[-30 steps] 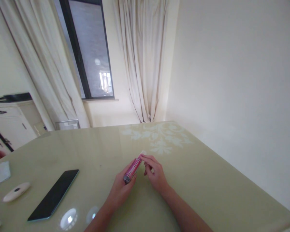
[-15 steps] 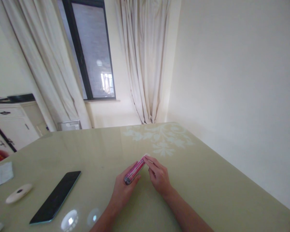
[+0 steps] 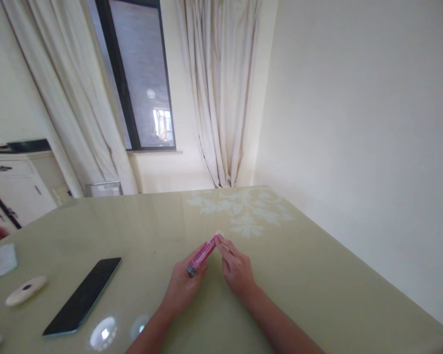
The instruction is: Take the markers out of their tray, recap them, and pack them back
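A slim pink pack (image 3: 202, 258) with a greyish near end and a whitish far end is held above the table, slanting away to the upper right. My left hand (image 3: 182, 285) is closed around its near part, thumb on the right side and fingers on the left. At the far end, my right hand (image 3: 238, 270) pinches the pack with its fingertips, the other fingers curled in. Exactly what the right fingertips grip there is too small to make out.
On the greenish glossy table (image 3: 317, 275) lie a dark phone-like slab (image 3: 83, 297), a white oval object (image 3: 25, 291) and a pale sheet (image 3: 0, 263) at left. A white cabinet (image 3: 18, 187) and curtains (image 3: 225, 93) stand beyond; a wall runs along the right.
Both hands and the pack sit slightly further left in the view, as does the whole scene. The right fingertips remain at the pack's far end.
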Demonstrator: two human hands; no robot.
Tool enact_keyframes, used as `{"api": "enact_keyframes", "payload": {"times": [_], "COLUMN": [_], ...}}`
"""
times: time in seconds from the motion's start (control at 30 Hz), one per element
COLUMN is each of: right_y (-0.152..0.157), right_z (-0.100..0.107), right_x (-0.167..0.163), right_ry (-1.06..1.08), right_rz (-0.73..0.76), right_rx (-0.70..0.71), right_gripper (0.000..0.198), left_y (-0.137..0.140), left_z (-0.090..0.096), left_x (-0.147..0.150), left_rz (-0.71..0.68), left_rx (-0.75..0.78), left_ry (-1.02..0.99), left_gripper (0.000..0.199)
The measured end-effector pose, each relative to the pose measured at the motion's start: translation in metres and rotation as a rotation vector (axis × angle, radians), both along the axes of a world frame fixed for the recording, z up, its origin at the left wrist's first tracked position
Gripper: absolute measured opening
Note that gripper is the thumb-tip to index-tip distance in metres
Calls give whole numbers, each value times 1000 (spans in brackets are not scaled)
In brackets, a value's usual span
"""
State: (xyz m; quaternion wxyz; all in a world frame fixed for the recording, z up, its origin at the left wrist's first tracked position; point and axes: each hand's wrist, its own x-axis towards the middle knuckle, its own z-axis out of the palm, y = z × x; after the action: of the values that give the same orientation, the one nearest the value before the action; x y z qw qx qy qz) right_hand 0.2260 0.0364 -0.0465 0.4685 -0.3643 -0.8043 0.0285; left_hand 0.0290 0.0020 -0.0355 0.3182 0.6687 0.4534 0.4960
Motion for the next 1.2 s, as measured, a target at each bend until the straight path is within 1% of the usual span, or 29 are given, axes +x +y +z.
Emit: {"api": "enact_keyframes", "payload": {"times": [0.17, 0.3, 0.37, 0.43, 0.5, 0.53, 0.67, 0.83, 0.93, 1.03, 1.1, 1.2], "right_y": [3, -5, -12, -19, -22, -23, -23, -23, -21, -21, -21, -22], "right_z": [1, 8, 14, 19, 23, 24, 26, 29, 29, 29, 29, 29], "right_x": [-2, -8, -11, -15, -19, -20, -20, -17, -16, -16, -17, -20], "right_ry": [52, 60, -12, -99, -138, -136, -85, -35, -29, -58, -79, -92], "right_rz": [34, 18, 82, 189, 265, 281, 272, 250, 257, 267, 263, 240], "right_rx": [-2, 16, 50, 94, 117, 118, 114, 121, 134, 150, 139, 106], "right_gripper": [75, 70, 70, 69, 65, 62, 54, 51, 50, 52, 55, 59], "left_y": [2, 2, 2, 1, -1, -1, -3, -6, -7, -8, -6, -1], "left_z": [-4, -2, 0, 2, 4, 5, 7, 10, 11, 12, 10, 6], "left_x": [0, 2, 3, 4, 6, 6, 8, 11, 13, 13, 12, 9], "left_rz": [8, 31, 24, 1, -16, -16, 16, 58, 82, 66, 44, 7], "left_rx": [-15, -21, -14, -4, -3, -7, -12, 17, 7, -13, -20, -43], "left_ry": [-37, -75, -92, -106, -119, -124, -117, -87, -97, -116, -138, -191], "left_gripper": [50, 49, 46, 44, 44, 45, 45, 42, 40, 40, 40, 46]}}
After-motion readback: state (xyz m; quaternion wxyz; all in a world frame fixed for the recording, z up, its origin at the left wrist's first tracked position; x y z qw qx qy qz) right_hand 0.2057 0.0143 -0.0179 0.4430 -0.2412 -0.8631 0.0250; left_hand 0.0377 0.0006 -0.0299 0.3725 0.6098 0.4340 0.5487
